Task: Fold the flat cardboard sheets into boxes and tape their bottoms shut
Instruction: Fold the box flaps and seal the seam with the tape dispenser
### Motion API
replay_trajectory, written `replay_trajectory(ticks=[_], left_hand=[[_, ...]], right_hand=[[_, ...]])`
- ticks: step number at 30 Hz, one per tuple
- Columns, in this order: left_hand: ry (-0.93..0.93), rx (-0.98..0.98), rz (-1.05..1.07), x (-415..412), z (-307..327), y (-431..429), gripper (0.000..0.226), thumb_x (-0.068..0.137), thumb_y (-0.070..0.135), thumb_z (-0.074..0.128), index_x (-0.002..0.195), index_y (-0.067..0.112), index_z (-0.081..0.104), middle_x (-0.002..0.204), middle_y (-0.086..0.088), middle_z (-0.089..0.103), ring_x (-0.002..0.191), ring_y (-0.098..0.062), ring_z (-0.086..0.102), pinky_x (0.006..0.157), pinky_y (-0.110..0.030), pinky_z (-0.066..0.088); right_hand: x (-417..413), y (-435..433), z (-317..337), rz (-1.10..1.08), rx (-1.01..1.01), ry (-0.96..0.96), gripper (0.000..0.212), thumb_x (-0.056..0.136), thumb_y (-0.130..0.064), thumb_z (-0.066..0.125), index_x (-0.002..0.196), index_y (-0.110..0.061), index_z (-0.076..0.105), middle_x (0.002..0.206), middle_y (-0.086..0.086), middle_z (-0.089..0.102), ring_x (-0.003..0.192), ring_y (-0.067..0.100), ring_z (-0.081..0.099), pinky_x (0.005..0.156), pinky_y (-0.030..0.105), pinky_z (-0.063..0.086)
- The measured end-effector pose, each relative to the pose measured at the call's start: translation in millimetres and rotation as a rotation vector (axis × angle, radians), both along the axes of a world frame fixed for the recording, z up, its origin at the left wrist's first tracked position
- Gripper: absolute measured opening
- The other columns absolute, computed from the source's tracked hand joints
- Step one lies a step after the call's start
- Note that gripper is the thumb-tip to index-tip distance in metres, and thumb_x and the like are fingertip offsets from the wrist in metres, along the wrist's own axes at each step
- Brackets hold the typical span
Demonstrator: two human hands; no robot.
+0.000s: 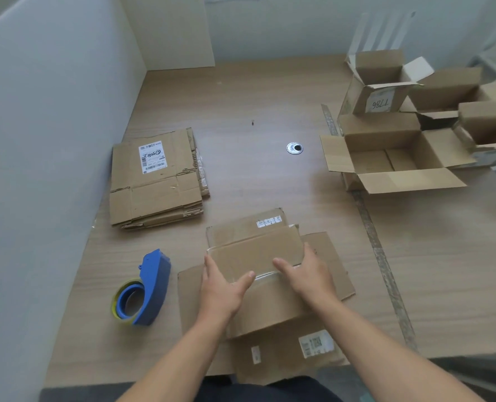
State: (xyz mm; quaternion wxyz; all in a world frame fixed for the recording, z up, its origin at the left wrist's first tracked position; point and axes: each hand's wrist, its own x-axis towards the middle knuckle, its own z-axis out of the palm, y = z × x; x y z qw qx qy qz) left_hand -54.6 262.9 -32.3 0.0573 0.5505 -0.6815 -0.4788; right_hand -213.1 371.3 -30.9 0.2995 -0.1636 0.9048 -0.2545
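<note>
A partly folded cardboard box (255,250) lies upside down at the near middle of the table, its bottom flaps turned up toward me. My left hand (222,288) presses flat on the left side of the flaps. On the right side, my right hand (306,274) also presses down, fingers spread. Side flaps (334,265) stick out flat to either side beneath my hands. A blue tape dispenser (145,291) with a roll of clear tape rests on the table to the left of the box. A stack of flat cardboard sheets (154,178) lies farther back on the left.
Several assembled open boxes (397,152) crowd the back right of the wooden table (255,97). A round metal cable grommet (294,148) sits mid-table. A grey partition wall (52,126) runs along the left edge. A strip of tape (377,242) runs down the table on the right.
</note>
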Motion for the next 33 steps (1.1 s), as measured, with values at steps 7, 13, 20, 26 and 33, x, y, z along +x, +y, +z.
replay_trajectory(ticks=[7,13,20,26,33], left_hand=[[-0.022,-0.083,0.029,-6,-13,13,0.128,0.073,0.052,0.081,0.158,0.025,-0.011,0.164,-0.005,0.009,0.147,-0.026,0.025,0.116,-0.038,0.029],[0.022,-0.087,0.08,-5,-12,10,0.104,0.086,0.03,0.075,0.159,0.029,0.001,0.161,-0.004,0.028,0.144,-0.024,0.032,0.114,-0.032,0.027],[0.061,-0.043,0.004,16,-10,0,0.08,0.097,0.024,0.061,0.156,0.044,0.01,0.14,0.013,0.048,0.131,-0.017,0.047,0.106,-0.028,0.036],[0.295,0.188,0.104,33,-16,-16,0.067,0.099,0.005,0.055,0.147,0.044,0.03,0.136,0.018,0.053,0.121,-0.005,0.056,0.114,-0.038,0.039],[0.39,0.292,0.15,38,-14,-23,0.058,0.099,-0.001,0.052,0.148,0.029,0.042,0.142,0.014,0.052,0.121,0.004,0.052,0.107,-0.026,0.043]], right_hand=[[15,0,-5,0.07,0.102,0.061,0.118,0.074,-0.073,0.064,0.156,-0.013,0.004,0.157,0.01,0.027,0.144,0.029,0.027,0.108,0.041,0.034],[9,2,-11,0.085,0.001,0.064,0.085,0.079,-0.057,0.071,0.139,-0.011,0.032,0.139,0.01,0.05,0.127,0.03,0.047,0.098,0.041,0.044],[-2,8,-6,0.111,-0.066,0.024,0.046,0.087,-0.042,0.071,0.118,-0.016,0.049,0.117,0.009,0.065,0.11,0.031,0.058,0.08,0.034,0.044],[-19,30,-6,0.114,-0.224,-0.118,0.028,0.096,-0.032,0.061,0.12,-0.045,0.063,0.092,-0.032,0.067,0.098,0.005,0.062,0.08,0.027,0.046],[-26,33,-17,-0.018,-0.413,-0.426,0.033,0.099,-0.014,0.056,0.129,-0.029,0.061,0.117,-0.006,0.071,0.104,0.003,0.066,0.085,0.02,0.051]])
